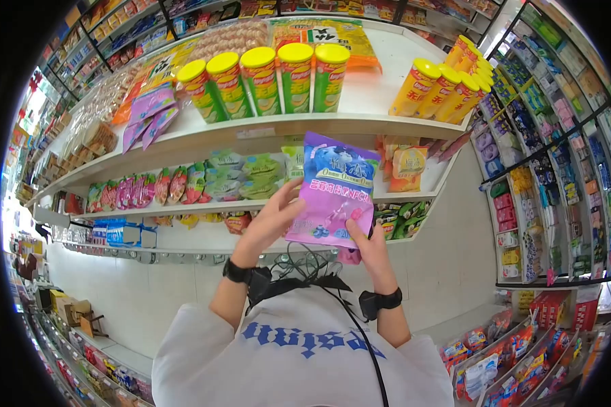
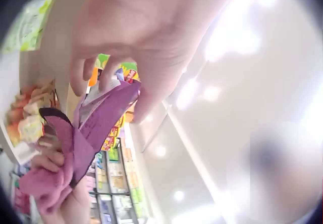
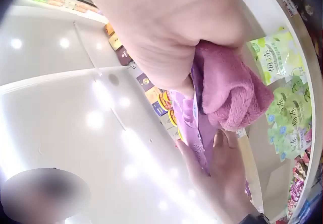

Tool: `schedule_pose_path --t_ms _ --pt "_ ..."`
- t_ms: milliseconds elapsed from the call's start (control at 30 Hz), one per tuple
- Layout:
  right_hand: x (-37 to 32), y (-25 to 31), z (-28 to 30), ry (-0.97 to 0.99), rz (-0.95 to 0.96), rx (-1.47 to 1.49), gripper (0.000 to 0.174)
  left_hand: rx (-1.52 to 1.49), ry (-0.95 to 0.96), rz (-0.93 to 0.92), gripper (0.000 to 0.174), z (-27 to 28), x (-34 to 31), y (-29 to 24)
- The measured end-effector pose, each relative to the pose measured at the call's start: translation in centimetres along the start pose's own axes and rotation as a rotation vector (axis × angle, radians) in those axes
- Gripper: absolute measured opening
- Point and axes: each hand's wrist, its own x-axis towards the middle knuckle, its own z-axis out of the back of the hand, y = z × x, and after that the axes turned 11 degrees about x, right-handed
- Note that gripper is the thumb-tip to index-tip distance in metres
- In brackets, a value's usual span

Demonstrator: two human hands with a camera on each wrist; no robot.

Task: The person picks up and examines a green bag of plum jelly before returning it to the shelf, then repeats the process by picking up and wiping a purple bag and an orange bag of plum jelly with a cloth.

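Observation:
A purple snack bag (image 1: 338, 193) with blueberries printed on it is held upright in front of the chest. My right hand (image 1: 373, 254) grips its lower right corner, thumb across the printed front. Bunched in that same hand, behind the bag, is a fuzzy mauve cloth (image 3: 234, 90), of which only a bit shows below the bag in the head view. At the bag's left edge is my left hand (image 1: 275, 214), with thumb and fingers on opposite sides of the edge. The left wrist view shows the bag (image 2: 108, 115) edge-on, between both hands.
Ahead stands a white tiered shelf (image 1: 373, 123). Green and yellow chip canisters (image 1: 295, 78) line its top, with yellow canisters (image 1: 417, 87) at the right. Lower down lie green snack bags (image 1: 259, 169). Racks of goods (image 1: 550, 163) stand at the right, and bagged goods (image 1: 482, 373) lie behind.

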Motion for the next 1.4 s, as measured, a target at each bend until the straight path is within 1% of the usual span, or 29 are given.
schedule_pose_path --t_ms 33,67,167,200,267,300,400,467,500,567,600,667,700,733,767,833,867,933,967,1000,1033,1067,1100,1167,1200,1267,1300,1333,1400 --pt "-0.3 0.1 -0.5 0.022 0.018 -0.023 0.035 -0.222 0.035 0.035 0.058 0.4 -0.1 -0.4" --pt "-0.4 0.1 -1.0 0.047 0.04 -0.045 0.033 -0.278 0.064 0.059 0.056 0.6 -0.6 -1.2" --pt "-0.7 0.3 -2.1 0.099 0.123 -0.19 0.027 -0.235 -0.14 0.221 0.047 1.5 -0.7 0.0" --pt "-0.7 0.6 -2.3 0.112 0.157 -0.251 0.026 -0.256 -0.144 0.239 0.046 1.3 -0.8 0.0" --pt "-1.3 2.4 -4.2 0.103 0.107 -0.213 0.024 -0.295 -0.147 0.279 0.042 1.0 -0.9 0.0" --pt "-1.6 2.9 -4.8 0.095 0.082 -0.193 0.023 -0.374 -0.13 0.281 0.042 1.3 -1.0 0.1" --pt "-1.5 2.4 -4.4 0.091 0.247 -0.273 0.025 -0.565 -0.072 0.275 0.039 2.0 -0.6 0.9" --pt "-1.5 3.5 -4.0 -0.21 0.07 -0.196 0.025 -0.628 -0.041 0.261 0.038 1.9 -0.3 0.9" --pt "-1.6 4.0 -3.7 -0.361 -0.022 -0.152 0.025 -0.62 -0.065 0.234 0.037 1.7 -0.3 0.9" --pt "0.4 3.4 -1.1 -0.479 0.339 -0.119 0.026 -0.6 -0.108 0.174 0.037 1.2 0.0 0.6" --pt "1.1 3.8 -1.2 -0.535 0.52 -0.1 0.027 -0.518 -0.15 0.125 0.038 1.2 0.1 0.7" --pt "1.0 4.1 -1.8 -0.473 0.447 -0.174 0.028 -0.362 -0.2 0.085 0.037 0.5 0.2 0.8" --pt "0.6 4.5 -3.0 -0.446 0.409 -0.211 0.029 -0.284 -0.223 0.068 0.037 0.0 0.4 0.9" --pt "0.6 4.9 -5.2 -0.303 0.588 -0.417 0.034 -0.267 -0.21 0.023 0.04 -1.4 0.3 0.2" --pt "0.6 4.9 -7.2 -0.152 0.76 -0.626 0.041 -0.148 -0.184 -0.026 0.04 -1.3 0.7 1.4" --pt "0.5 4.5 -8.6 -0.002 0.856 -1.176 0.053 0.085 -0.133 -0.129 0.04 -1.9 1.6 2.6" --pt "0.6 4.7 -8.4 0.001 0.86 -1.164 0.052 0.092 -0.163 -0.101 0.041 -2.4 1.3 3.3" --pt "1.9 5.0 -8.1 0.02 0.872 -1.137 0.052 0.344 -0.046 -0.122 0.04 -2.8 1.0 2.0" --pt "2.6 5.2 -7.9 -0.003 0.878 -1.114 0.051 0.472 0.011 -0.128 0.04 -2.8 0.9 1.8" --pt "3.5 5.5 -7.5 -0.029 0.883 -1.09 0.05 0.412 0.001 -0.186 0.038 -3.3 0.9 2.3" --pt "4.1 5.6 -7.3 -0.055 0.888 -1.066 0.049 0.37 -0.014 -0.174 0.038 -3.6 1.0 2.4" --pt "4.4 5.7 -7.3 -0.048 0.891 -1.038 0.047 0.327 -0.03 -0.162 0.039 -3.9 1.2 2.5" --pt "4.3 5.6 -7.5 0.014 0.894 -1.047 0.046 0.287 -0.045 -0.153 0.039 -3.9 1.3 2.4" --pt "3.8 5.2 -8.6 0.141 0.908 -1.063 0.044 0.429 -0.093 -0.218 0.042 -3.6 1.4 2.6" --pt "3.4 4.9 -9.6 0.198 0.955 -1.083 0.043 0.497 -0.119 -0.246 0.043 -3.3 1.5 3.0" --pt "3.6 5.4 -9.7 0.211 0.947 -1.071 0.04 0.463 -0.11 -0.153 0.046 -2.5 1.7 3.9" --pt "3.8 5.8 -9.7 0.212 0.945 -1.063 0.039 0.45 -0.101 -0.106 0.047 -2.5 1.7 3.3" --pt "3.5 7.0 -9.7 0.118 0.934 -1.126 0.039 0.614 -0.11 -0.23 0.045 -2.6 1.5 2.9" --pt "5.2 7.4 -7.7 0.057 0.831 -1.007 0.04 0.618 -0.11 -0.166 0.043 -2.7 0.8 1.5"
